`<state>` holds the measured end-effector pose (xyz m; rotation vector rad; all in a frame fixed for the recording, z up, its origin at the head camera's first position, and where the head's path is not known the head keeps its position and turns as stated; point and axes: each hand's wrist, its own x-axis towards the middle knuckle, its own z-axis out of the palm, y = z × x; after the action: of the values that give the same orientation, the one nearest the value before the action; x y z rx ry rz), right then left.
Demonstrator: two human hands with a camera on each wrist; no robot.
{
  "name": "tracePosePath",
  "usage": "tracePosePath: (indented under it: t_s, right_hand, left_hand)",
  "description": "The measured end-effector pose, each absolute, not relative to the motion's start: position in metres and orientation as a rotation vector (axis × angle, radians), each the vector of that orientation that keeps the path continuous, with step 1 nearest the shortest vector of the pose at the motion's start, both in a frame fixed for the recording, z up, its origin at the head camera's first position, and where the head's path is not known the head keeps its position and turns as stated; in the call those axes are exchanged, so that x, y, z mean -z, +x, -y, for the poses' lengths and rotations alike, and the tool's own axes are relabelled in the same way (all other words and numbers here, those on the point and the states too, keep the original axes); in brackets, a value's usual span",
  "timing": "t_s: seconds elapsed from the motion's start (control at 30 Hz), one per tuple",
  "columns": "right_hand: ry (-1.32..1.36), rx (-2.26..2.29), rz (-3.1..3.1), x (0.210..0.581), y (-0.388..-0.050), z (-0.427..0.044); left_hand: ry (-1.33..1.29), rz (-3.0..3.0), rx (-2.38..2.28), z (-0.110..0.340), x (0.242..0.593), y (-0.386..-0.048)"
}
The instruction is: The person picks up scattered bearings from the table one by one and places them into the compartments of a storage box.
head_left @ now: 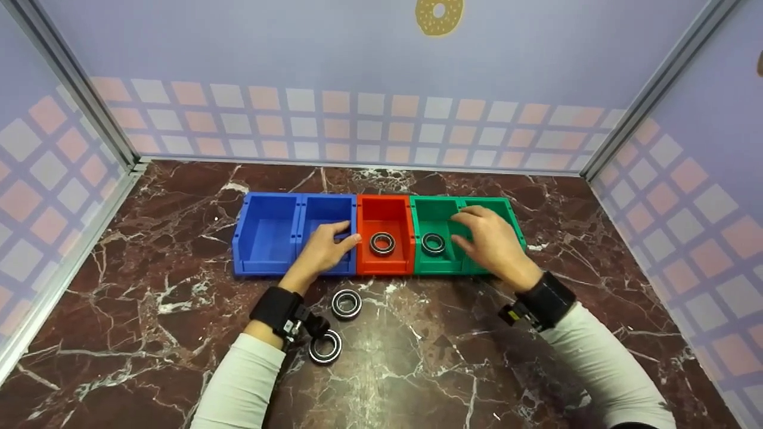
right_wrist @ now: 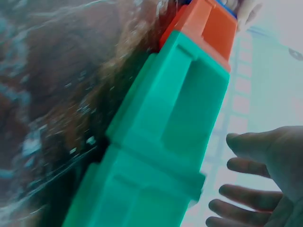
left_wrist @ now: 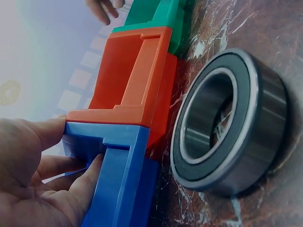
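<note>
Bins point(head_left: 268, 238), five: two plain blue, one plain red, two plain green; the red one reads orange in the left wrist view, the green pair turquoise in the right wrist view. 
Bearings point(left_wrist: 242, 111), four: black ring faces with silver-grey rims. 
Tabletop point(head_left: 417, 369): dark red-brown, marbled, irregular white veining. 
Wall panels point(head_left: 298, 47): pale lavender; lower border a grid of alternating pink and white squares. 
Doughnut motif point(head_left: 439, 27): golden tan, pale flecks. 
Corner posts point(head_left: 656, 83): metallic grey. 
Sleeves point(head_left: 241, 381): plain off-white. 
Wrist straps point(head_left: 277, 307): black.
</note>
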<state>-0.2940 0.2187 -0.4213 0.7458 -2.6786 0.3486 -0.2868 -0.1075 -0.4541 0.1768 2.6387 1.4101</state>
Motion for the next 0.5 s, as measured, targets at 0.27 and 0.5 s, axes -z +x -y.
tracePosePath:
  t_s: [0.27, 0.5]
  right_hand:
    - [0.561, -0.486, 2.754, 0.435, -0.288, -0.232]
    - [0.492, -0.621, 2.688, 0.446, -0.287, -0.233]
  left_hand:
    - [0.183, -2.660, -1.394, 0.109, 0.453, -0.285]
    - [0.163, -2.651, -1.403, 0.107, 0.453, -0.286]
